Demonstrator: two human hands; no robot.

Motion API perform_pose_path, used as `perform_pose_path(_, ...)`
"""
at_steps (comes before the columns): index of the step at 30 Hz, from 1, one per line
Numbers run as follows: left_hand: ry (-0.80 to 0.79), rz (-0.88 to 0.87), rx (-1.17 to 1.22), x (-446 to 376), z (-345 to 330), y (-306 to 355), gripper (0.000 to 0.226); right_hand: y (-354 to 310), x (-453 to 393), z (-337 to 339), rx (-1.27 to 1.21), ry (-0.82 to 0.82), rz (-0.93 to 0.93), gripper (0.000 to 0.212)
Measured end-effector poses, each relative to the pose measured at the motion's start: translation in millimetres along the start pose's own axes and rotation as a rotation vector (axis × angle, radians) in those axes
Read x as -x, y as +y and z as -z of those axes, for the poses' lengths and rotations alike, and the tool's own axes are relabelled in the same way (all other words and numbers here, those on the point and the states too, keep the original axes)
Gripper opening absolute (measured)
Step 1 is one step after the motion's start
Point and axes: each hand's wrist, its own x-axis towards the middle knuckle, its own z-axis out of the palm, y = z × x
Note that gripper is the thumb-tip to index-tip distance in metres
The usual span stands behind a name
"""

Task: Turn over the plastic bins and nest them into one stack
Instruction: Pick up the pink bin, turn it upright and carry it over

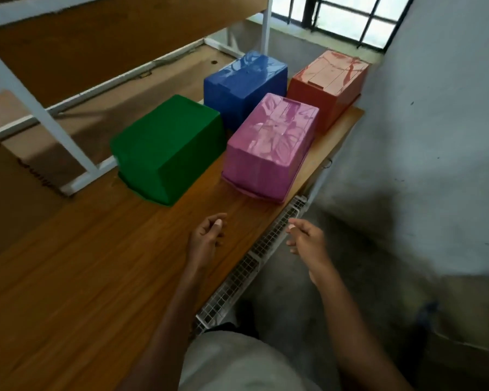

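Note:
Several plastic bins stand upside down on a wooden table. The green bin is at the left and the pink bin sits to its right. Behind them are the blue bin and, at the far right, the orange bin. My left hand hovers over the table below the pink bin, fingers loosely curled and holding nothing. My right hand hangs past the table's right edge, also loosely curled and empty. Neither hand touches a bin.
A white metal frame with brown boards stands left of and behind the bins. A white wire grid runs along the table's right edge. A grey wall rises at the right, and a barred window is at the back.

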Motion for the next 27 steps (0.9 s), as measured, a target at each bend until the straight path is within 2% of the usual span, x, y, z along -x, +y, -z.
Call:
perform_pose_path(5,0.082,-0.103,-0.037,-87.4,-54.5,43.0,0.024,-23.9,-70.6,10.6,-0.068,0.035,-0.047,0.029)
perform_pose_path(9,0.183,-0.196,-0.081,-150.5,-64.6,76.4,0.022,-35.7,-122.2,11.4,-0.127,0.005,-0.138,0.035)
perform_pose_path(12,0.187,-0.122,-0.120,-191.9,-65.8,86.2,0.019,-40.4,-158.9,11.0,-0.144,-0.027,-0.202,0.039)
perform_pose_path(14,0.168,-0.024,-0.162,-208.3,-70.6,89.5,0.026,-41.2,-178.9,11.5,-0.113,-0.043,-0.242,0.040)
perform_pose_path(16,0.170,0.003,-0.222,-210.9,-79.4,95.2,0.040,-39.6,-193.2,10.9,-0.083,-0.053,-0.273,0.040)
perform_pose_path(21,0.286,-0.034,-0.259,-206.0,-98.7,93.8,0.033,-16.4,-222.6,11.6,0.036,-0.145,-0.279,0.041)
perform_pose_path(27,0.316,-0.051,-0.255,-191.2,-119.3,87.5,0.029,-32.1,-216.2,29.6,-0.154,-0.236,-0.337,0.048)
